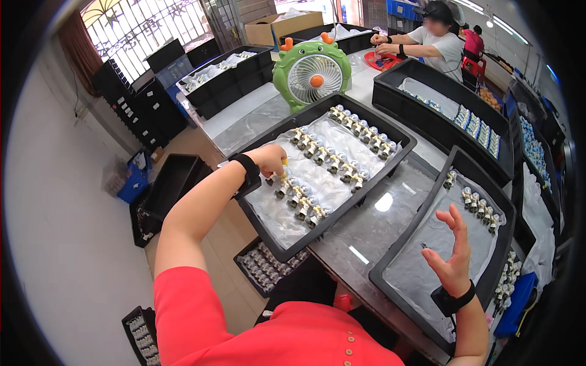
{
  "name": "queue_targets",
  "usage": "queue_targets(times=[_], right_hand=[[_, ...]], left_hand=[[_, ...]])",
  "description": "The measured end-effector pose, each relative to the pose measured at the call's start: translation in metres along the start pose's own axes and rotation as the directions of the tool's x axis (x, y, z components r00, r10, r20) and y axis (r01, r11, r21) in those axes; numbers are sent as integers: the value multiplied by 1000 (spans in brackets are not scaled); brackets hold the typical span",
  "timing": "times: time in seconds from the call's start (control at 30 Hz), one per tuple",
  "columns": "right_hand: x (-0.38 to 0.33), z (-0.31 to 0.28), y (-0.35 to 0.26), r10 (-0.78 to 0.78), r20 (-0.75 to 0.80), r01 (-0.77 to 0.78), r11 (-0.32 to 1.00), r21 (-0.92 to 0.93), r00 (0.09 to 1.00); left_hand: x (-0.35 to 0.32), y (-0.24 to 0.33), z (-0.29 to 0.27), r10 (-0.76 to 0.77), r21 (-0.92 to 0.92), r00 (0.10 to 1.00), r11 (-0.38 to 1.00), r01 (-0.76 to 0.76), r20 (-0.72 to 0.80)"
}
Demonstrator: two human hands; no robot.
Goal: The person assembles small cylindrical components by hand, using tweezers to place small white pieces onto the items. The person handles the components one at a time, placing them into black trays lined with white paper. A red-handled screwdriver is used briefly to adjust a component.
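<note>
My left hand [270,160] reaches over the left side of a black tray [278,249] lined with thin white sheeting. Its fingers are pinched downward on a small figurine [269,180] at the end of a row, mostly hidden under the hand; yellow shows at the fingertips. Rows of small figurines [332,160], dark below with pale, rounded tops, lie in this tray. My right hand [453,251] hovers over a second lined black tray [390,259], thumb and fingers apart, holding nothing. A short row of figurines [480,207] lies at that tray's far end.
A green animal-shaped fan [312,74] stands behind the first tray. Another black tray [439,100] with blue-and-white pieces is at the far right. Across the table a person [434,46] works at a red tray [383,61]. More trays [268,268] of figurines sit low beside the table.
</note>
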State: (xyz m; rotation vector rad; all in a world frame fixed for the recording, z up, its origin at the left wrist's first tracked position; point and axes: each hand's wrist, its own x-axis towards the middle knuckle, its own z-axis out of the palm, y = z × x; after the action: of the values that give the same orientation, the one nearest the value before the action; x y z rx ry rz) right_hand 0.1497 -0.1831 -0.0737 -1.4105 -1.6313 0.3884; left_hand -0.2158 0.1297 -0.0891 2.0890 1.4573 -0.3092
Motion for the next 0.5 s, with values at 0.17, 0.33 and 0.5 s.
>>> queue_targets(times=[0.17, 0.33, 0.5], right_hand=[[1, -1, 1, 16, 14, -16, 1000, -18, 1000], [4, 2, 1, -35, -19, 33, 997, -69, 999], [5, -2, 6, -55, -5, 53, 989, -138, 998]], left_hand=[[-2, 5, 3, -42, -30, 999, 999, 43, 23], [-6, -1, 4, -36, -65, 999, 997, 38, 30], [-9, 7, -2, -5, 146, 1000, 989, 1, 23]])
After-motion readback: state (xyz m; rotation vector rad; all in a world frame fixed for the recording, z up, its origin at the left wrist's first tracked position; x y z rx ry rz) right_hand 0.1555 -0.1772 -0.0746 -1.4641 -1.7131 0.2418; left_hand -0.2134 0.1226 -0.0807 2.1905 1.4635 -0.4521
